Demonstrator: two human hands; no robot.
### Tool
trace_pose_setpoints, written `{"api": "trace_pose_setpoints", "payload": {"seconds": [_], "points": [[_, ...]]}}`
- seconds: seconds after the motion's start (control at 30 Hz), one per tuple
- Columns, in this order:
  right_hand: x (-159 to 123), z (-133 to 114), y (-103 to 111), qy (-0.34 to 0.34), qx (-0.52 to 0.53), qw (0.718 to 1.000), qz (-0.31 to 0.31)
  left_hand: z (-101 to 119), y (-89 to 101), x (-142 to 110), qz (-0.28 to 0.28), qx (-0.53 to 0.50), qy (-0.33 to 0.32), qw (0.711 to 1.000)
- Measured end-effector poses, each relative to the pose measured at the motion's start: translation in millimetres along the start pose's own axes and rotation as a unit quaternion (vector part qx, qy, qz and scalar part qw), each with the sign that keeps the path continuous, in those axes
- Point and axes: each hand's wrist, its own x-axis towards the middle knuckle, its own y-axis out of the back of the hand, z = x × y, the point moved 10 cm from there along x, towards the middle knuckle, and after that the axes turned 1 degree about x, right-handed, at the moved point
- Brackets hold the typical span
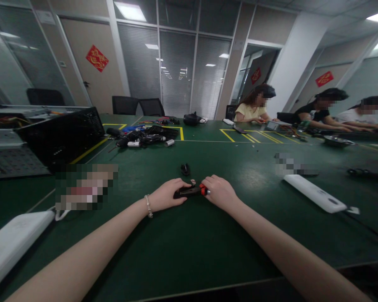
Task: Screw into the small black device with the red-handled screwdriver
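counter [164, 256]: green, carrying everything here; yellow lines at the back probably mark out places.
case [63, 138]: at the far left, black panel facing inward, perhaps placed there to leave elbow room.
heap [141, 137]: cables and small parts bunched at the back, likely to keep them together.
left hand [170, 195]: thumb and fingers pinching one end of the black piece.
right hand [220, 191]: fingers curled over the red end [203, 189].
black piece [189, 192]: between both hands, gripped at each end, seemingly for steadiness; cannot tell whether it touches the counter.
coil [185, 169]: dark, just beyond the hands, untouched.
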Motion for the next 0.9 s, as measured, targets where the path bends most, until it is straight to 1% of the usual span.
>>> {"api": "trace_pose_setpoints", "payload": {"seconds": [0.23, 0.9], "points": [[0.0, 0.0, 2.8, -0.003, 0.004, 1.000, -0.002, 0.1, 0.8, -0.3, -0.002, 0.000, 0.009, 1.000], [0.6, 1.1, -2.0, 0.006, -0.006, 1.000, -0.003, -0.6, 0.5, 0.0, 0.001, 0.001, 0.010, 1.000]]}}
